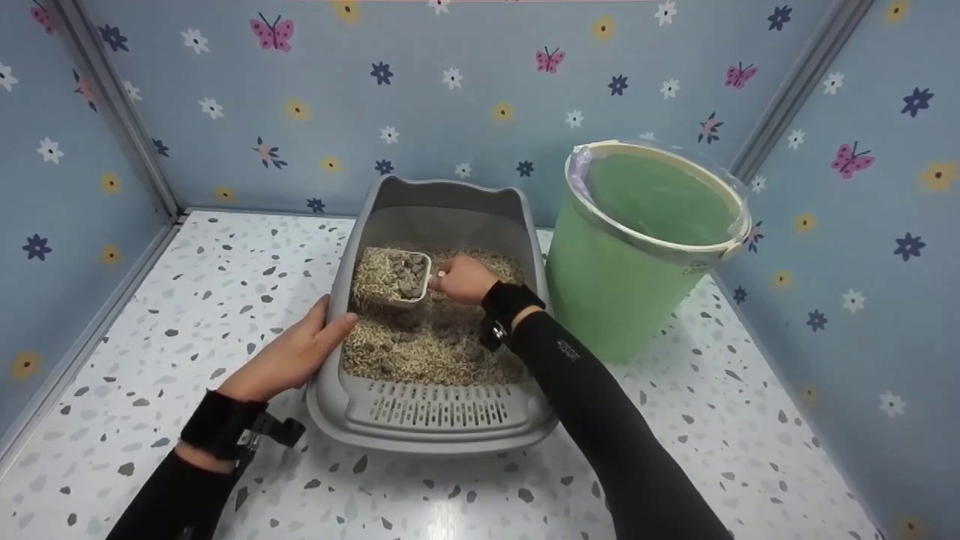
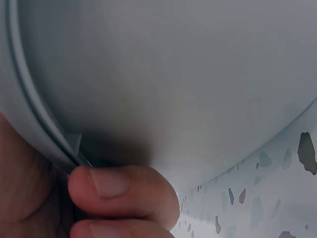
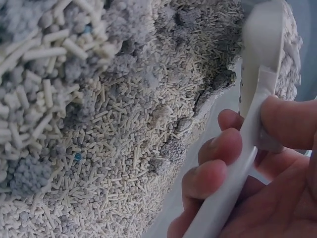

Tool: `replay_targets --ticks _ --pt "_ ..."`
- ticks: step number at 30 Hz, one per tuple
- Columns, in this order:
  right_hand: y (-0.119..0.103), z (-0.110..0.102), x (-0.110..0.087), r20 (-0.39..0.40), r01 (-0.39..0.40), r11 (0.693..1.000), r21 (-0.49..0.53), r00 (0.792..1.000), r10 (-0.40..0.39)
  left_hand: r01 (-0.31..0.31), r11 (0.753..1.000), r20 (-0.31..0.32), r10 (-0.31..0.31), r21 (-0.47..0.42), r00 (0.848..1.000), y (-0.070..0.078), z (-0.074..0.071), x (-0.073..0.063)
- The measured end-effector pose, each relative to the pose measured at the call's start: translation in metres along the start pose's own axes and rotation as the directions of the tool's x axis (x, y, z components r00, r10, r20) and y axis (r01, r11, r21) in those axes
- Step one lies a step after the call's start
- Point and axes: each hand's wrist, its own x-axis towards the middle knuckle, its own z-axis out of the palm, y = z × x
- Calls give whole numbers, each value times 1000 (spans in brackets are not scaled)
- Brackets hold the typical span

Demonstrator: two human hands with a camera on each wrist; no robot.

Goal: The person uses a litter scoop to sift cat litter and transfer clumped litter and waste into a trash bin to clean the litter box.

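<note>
A grey litter box (image 1: 439, 431) stands on the floor, with pale pellet litter (image 1: 427, 358) and grey clumps inside. My right hand (image 1: 466, 280) grips the handle of a white litter scoop (image 1: 429, 281) over the box. Litter and several grey clumps fill the scoop, and some litter falls beneath it. Close up in the right wrist view, the fingers (image 3: 220, 148) wrap the white handle (image 3: 223, 203). My left hand (image 1: 296, 356) holds the box's left rim, thumb on top; the left wrist view shows its fingertips (image 2: 124, 188) curled under the edge.
A green bin (image 1: 611, 300) with a clear liner over its rim stands right beside the box. Patterned blue walls (image 1: 450, 112) enclose the back and both sides. The floor (image 1: 187, 315) is white with grey speckles.
</note>
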Motion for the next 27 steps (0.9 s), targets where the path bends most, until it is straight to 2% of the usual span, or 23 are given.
replay_targets --ticks 9,20,27 --pt "-4 -1 -4 -8 -17 999 43 1000 17 2 1000 0 -2 -14 1000 0 0 -1" --pt "-2 -3 -5 21 -1 1000 24 1000 0 -9 1000 -1 9 -20 1000 0 1 -1" --pt "-2 -4 -4 9 -9 999 36 1000 9 -3 1000 -1 3 -15 1000 2 1 -2"
